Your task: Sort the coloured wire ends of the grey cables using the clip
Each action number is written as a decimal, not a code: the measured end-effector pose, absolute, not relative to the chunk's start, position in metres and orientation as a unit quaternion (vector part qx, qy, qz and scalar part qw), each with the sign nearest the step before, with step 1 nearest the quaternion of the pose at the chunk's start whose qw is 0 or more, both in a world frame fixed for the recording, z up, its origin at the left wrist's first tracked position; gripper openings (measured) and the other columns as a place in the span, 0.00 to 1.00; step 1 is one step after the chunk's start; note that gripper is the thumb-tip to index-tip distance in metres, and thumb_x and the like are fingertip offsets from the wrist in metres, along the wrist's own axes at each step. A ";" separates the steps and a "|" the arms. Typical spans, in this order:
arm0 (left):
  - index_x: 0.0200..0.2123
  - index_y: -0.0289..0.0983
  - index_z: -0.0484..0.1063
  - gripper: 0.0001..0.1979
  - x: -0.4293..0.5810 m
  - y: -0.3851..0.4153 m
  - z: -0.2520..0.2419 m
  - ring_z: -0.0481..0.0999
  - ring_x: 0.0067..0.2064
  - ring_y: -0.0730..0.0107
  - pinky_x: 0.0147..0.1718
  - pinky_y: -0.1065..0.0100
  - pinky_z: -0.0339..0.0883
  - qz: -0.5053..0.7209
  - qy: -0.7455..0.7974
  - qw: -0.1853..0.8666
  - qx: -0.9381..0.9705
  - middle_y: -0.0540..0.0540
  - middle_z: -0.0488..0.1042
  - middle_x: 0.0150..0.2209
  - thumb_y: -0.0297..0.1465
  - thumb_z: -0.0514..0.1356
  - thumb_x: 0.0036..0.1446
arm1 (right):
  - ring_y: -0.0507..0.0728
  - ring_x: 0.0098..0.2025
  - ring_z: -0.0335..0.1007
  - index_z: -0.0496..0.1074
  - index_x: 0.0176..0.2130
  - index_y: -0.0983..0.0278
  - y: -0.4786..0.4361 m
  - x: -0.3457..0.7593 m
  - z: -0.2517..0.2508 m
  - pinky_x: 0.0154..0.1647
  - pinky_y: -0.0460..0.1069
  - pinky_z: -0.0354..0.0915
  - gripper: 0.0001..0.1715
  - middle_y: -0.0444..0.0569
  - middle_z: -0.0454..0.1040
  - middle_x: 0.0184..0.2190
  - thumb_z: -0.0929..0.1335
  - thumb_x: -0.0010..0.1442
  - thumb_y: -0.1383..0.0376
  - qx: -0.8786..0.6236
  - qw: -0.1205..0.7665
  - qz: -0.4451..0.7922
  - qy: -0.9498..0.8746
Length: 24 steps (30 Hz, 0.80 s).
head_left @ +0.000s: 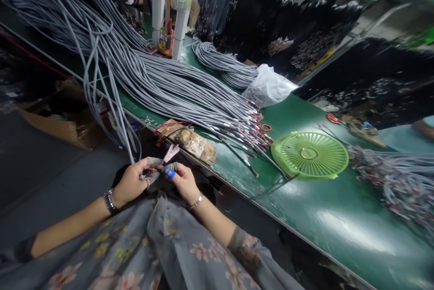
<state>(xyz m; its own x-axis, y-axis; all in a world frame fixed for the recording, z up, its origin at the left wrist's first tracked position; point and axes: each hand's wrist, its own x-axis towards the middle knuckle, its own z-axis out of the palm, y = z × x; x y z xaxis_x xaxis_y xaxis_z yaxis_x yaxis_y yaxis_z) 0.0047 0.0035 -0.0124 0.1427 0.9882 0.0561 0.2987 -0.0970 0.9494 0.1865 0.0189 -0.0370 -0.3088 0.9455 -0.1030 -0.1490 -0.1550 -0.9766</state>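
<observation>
My left hand (133,180) is closed around the end of a grey cable (127,138) that hangs down from the bench edge. Thin dark wires show at its fingers. My right hand (184,183) meets it in a pinch at the same wire ends; the exact grip is too small to make out. Finger covers are on both hands, with a blue band on the right thumb. Just beyond the fingertips is a pale pink clip (171,152), by a taped cardboard block (196,144) on the bench edge. A large bundle of grey cables (169,84) lies across the green bench (325,217).
A green round fan (310,155) lies right of the cable ends. Behind are a coiled cable bundle (224,64), a white plastic bag (269,86) and orange-handled scissors (332,119). More cables (400,181) lie at the right. A cardboard box (68,123) stands below left. Other people sit nearby.
</observation>
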 end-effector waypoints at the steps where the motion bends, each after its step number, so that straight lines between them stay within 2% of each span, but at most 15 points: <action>1: 0.43 0.37 0.78 0.15 0.004 0.004 -0.014 0.83 0.39 0.62 0.41 0.64 0.77 0.397 0.514 0.417 0.636 0.43 0.85 0.39 0.32 0.61 0.50 | 0.52 0.27 0.66 0.75 0.31 0.63 0.016 0.187 -0.034 0.33 0.48 0.66 0.23 0.45 0.74 0.26 0.74 0.52 0.46 -0.395 0.425 0.614 -0.534; 4: 0.43 0.37 0.77 0.17 0.003 0.004 -0.016 0.83 0.39 0.62 0.43 0.64 0.75 0.373 0.512 0.374 0.678 0.45 0.84 0.39 0.28 0.58 0.49 | 0.52 0.29 0.67 0.77 0.38 0.63 0.011 0.185 -0.024 0.36 0.48 0.67 0.18 0.46 0.74 0.29 0.72 0.58 0.50 -0.355 0.426 0.518 -0.652; 7: 0.44 0.37 0.76 0.16 0.001 0.003 -0.018 0.82 0.38 0.60 0.42 0.62 0.74 0.332 0.520 0.324 0.718 0.45 0.84 0.37 0.29 0.58 0.51 | 0.53 0.32 0.69 0.77 0.42 0.63 0.013 0.182 -0.019 0.38 0.48 0.68 0.14 0.48 0.74 0.32 0.70 0.62 0.56 -0.290 0.412 0.435 -0.746; 12: 0.54 0.34 0.72 0.23 -0.006 0.001 -0.024 0.81 0.43 0.57 0.46 0.59 0.73 0.305 0.497 0.292 0.758 0.40 0.82 0.44 0.32 0.58 0.55 | 0.54 0.38 0.71 0.77 0.41 0.62 0.016 0.174 -0.020 0.43 0.48 0.70 0.10 0.49 0.75 0.35 0.66 0.65 0.61 -0.237 0.389 0.381 -0.805; 15: 0.56 0.34 0.71 0.25 -0.010 -0.001 -0.024 0.81 0.42 0.57 0.45 0.61 0.74 0.301 0.489 0.279 0.770 0.40 0.82 0.44 0.33 0.59 0.55 | 0.55 0.38 0.72 0.76 0.40 0.61 0.014 0.172 -0.022 0.43 0.49 0.70 0.10 0.49 0.74 0.35 0.65 0.66 0.62 -0.233 0.394 0.375 -0.806; 20: 0.54 0.38 0.75 0.20 -0.023 -0.012 -0.018 0.80 0.47 0.59 0.50 0.62 0.73 0.336 0.435 0.312 0.775 0.41 0.82 0.47 0.33 0.56 0.60 | 0.54 0.34 0.72 0.77 0.37 0.62 0.009 0.181 -0.023 0.37 0.48 0.70 0.11 0.48 0.75 0.31 0.67 0.66 0.59 -0.260 0.428 0.378 -0.779; 24: 0.45 0.41 0.80 0.14 -0.036 -0.026 -0.010 0.81 0.46 0.60 0.50 0.61 0.74 0.414 0.484 0.324 0.699 0.43 0.83 0.45 0.35 0.58 0.61 | 0.53 0.31 0.72 0.78 0.37 0.61 0.008 0.193 -0.023 0.34 0.47 0.69 0.10 0.47 0.76 0.30 0.68 0.65 0.59 -0.285 0.457 0.386 -0.749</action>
<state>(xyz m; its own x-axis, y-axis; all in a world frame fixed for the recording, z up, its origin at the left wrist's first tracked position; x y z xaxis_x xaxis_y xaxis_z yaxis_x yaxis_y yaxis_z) -0.0357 -0.0256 -0.0101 0.1886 0.9454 0.2658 0.4077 -0.3215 0.8546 0.1930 0.0079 -0.0230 -0.4195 0.7802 0.4640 0.0746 0.5391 -0.8389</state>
